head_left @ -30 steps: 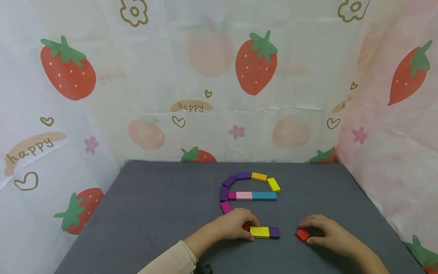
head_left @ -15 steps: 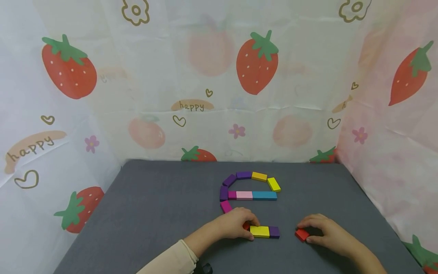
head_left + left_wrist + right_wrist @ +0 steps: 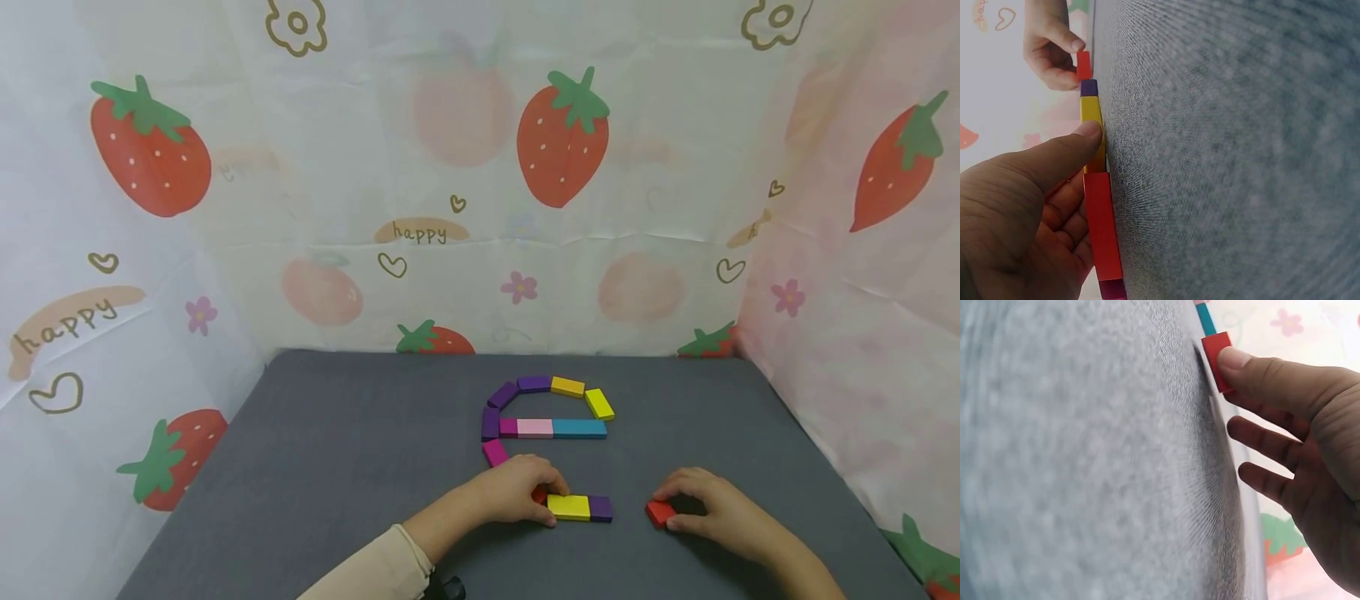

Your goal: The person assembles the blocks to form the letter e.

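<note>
My right hand (image 3: 708,510) pinches a small red block (image 3: 660,513) between thumb and fingers, to the right of the bottom row. In the right wrist view the thumb lies on the red block's face, with the other fingers apart. At the bottom row, my left hand (image 3: 517,493) pinches a yellow block (image 3: 567,507), its thumb across the face in the left wrist view. A purple block (image 3: 601,509) touches the yellow one's right end. On its other side lies a longer red block (image 3: 1104,225), mostly covered by my left hand in the head view.
Behind the hands, several purple, orange and yellow blocks curve into an arch (image 3: 534,384). A straight row runs below it, ending in a blue block (image 3: 580,429). A magenta block (image 3: 495,453) slants toward my left hand. The dark grey tabletop (image 3: 360,433) meets printed cloth walls.
My right hand and the small red block shift very slightly left, and the block turns a little. The left hand and the laid-out blocks stay where they were.
</note>
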Motion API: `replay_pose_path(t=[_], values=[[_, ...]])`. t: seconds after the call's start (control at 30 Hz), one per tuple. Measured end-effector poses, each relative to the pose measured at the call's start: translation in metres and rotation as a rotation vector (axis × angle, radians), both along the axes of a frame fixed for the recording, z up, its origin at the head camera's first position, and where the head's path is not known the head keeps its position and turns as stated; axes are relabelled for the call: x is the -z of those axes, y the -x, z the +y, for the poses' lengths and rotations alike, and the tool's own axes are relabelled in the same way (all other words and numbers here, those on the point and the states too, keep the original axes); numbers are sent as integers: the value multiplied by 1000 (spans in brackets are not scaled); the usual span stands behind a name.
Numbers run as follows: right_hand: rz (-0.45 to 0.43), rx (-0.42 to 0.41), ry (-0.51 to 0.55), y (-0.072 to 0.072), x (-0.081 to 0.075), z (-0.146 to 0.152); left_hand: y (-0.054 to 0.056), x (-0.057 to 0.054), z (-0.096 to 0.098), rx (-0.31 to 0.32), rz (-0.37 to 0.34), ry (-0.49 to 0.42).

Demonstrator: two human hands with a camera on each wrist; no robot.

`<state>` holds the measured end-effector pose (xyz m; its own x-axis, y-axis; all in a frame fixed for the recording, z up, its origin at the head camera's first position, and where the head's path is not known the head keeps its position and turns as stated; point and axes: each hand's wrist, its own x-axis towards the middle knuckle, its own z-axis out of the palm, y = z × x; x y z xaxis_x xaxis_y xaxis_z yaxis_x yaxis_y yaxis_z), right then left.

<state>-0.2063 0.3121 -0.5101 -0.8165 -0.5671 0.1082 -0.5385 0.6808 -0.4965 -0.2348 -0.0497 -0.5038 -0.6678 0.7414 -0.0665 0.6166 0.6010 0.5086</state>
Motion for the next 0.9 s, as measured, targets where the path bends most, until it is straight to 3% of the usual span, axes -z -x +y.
replay_pose_path(t=[0.9], values=[[-62, 33, -11, 12, -1, -43, -1, -1, 1, 5, 24, 11]])
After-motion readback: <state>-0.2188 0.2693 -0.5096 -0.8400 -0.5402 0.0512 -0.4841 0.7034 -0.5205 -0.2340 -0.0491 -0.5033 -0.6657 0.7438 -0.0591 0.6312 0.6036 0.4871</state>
